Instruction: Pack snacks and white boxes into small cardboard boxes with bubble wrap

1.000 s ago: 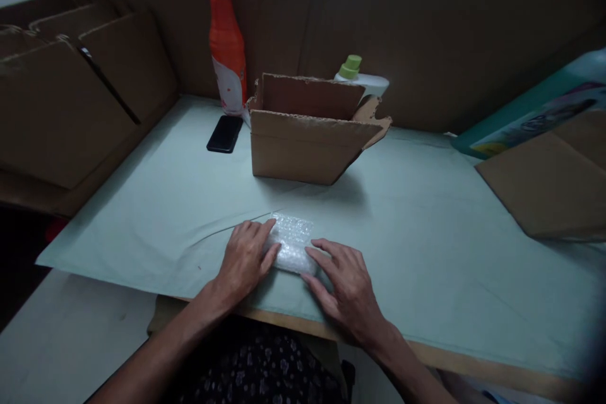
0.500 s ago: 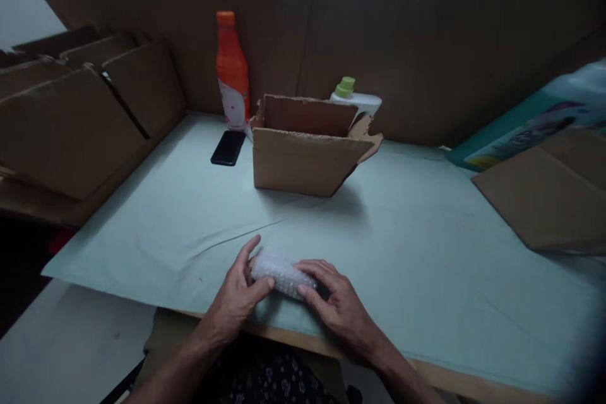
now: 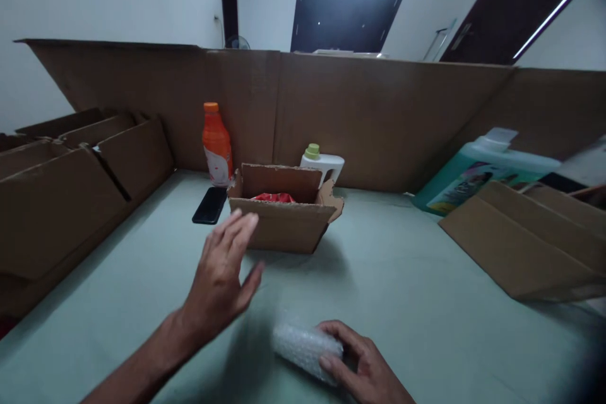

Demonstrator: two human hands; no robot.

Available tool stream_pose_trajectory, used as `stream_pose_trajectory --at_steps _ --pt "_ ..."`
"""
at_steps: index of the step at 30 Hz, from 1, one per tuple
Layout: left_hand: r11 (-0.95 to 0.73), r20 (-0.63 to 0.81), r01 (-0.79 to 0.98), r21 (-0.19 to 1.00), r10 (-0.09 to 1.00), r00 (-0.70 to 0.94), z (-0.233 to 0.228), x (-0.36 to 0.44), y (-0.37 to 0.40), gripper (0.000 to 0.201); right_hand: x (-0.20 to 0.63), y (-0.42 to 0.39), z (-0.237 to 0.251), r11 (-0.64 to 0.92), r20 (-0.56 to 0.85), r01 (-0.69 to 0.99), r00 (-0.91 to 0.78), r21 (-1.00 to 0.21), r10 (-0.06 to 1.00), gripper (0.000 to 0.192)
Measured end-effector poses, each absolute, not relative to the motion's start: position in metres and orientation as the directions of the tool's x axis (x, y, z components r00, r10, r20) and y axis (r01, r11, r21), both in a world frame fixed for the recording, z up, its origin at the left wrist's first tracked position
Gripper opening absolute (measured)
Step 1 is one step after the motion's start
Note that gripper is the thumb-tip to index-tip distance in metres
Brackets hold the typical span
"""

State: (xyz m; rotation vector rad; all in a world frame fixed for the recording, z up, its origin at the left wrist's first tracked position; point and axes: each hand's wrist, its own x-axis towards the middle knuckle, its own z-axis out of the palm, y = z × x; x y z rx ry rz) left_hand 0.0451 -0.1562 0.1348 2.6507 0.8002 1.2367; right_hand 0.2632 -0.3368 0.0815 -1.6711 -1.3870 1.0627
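My right hand [image 3: 362, 363] grips the right end of a bubble-wrapped roll [image 3: 303, 348] near the front of the table. What lies inside the wrap cannot be made out. My left hand [image 3: 225, 271] is raised above the table with its fingers apart, holding nothing. Just beyond its fingertips stands a small open cardboard box [image 3: 279, 227], with something red [image 3: 274, 197] showing inside it.
Behind the box are an orange bottle [image 3: 218, 148], a white bottle with a green cap [image 3: 326, 161] and a black phone [image 3: 209, 205]. Cardboard boxes [image 3: 61, 202] line the left. At right, a teal jug [image 3: 473, 173] leans behind a cardboard piece [image 3: 521, 240].
My left hand has let go of the bubble-wrapped roll and moved forward toward the box. My right hand still holds the roll. The view has tilted up, showing the room behind.
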Motion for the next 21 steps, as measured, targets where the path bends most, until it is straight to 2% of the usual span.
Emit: stream_pose_trajectory --at_steps 2,4,6,9,11,13,15,18,19,21 --pt "-0.851 0.705 0.502 0.157 0.452 0.547 0.153 0.062 -0.123 0.061 0.279 -0.337 0.100 -0.162 -0.139 0.500 0.083 -0.851 0.987 0.032" --pt "-0.826 0.673 0.555 0.099 0.467 0.574 0.160 0.072 -0.103 0.043 0.297 -0.338 0.126 -0.160 -0.103 0.572 0.131 -0.804 0.986 0.032" --pt "-0.830 0.644 0.551 0.083 0.467 0.606 0.160 0.075 -0.102 0.030 0.317 -0.335 0.157 -0.145 -0.015 0.623 0.208 -0.769 0.978 0.036" --pt "-0.859 0.636 0.503 0.098 0.442 0.632 0.157 0.066 -0.124 0.029 0.341 -0.318 0.209 -0.068 0.197 0.711 0.283 -0.700 0.939 0.044" --pt "-0.862 0.642 0.494 0.115 0.444 0.625 0.155 0.056 -0.140 0.031 0.346 -0.294 0.241 -0.008 0.327 0.804 0.251 -0.595 0.911 0.045" --pt "-0.861 0.647 0.492 0.129 0.449 0.616 0.154 0.048 -0.151 0.031 0.341 -0.262 0.264 0.020 0.370 0.898 0.160 -0.439 0.915 0.042" --pt "-0.867 0.656 0.479 0.134 0.440 0.614 0.153 0.040 -0.155 0.032 0.327 -0.226 0.273 0.005 0.314 0.972 0.072 -0.236 0.947 0.034" --pt "-0.881 0.670 0.454 0.130 0.416 0.615 0.148 0.033 -0.154 0.034 0.300 -0.176 0.263 -0.013 0.107 0.999 0.008 0.048 0.994 0.021" --pt "-0.889 0.669 0.440 0.124 0.402 0.625 0.147 0.031 -0.152 0.034 0.291 -0.162 0.254 -0.006 0.042 0.995 0.002 0.095 0.999 0.021" --pt "-0.905 0.661 0.412 0.106 0.373 0.651 0.144 0.028 -0.149 0.034 0.277 -0.140 0.233 0.014 -0.044 0.994 -0.009 0.113 0.999 0.025"
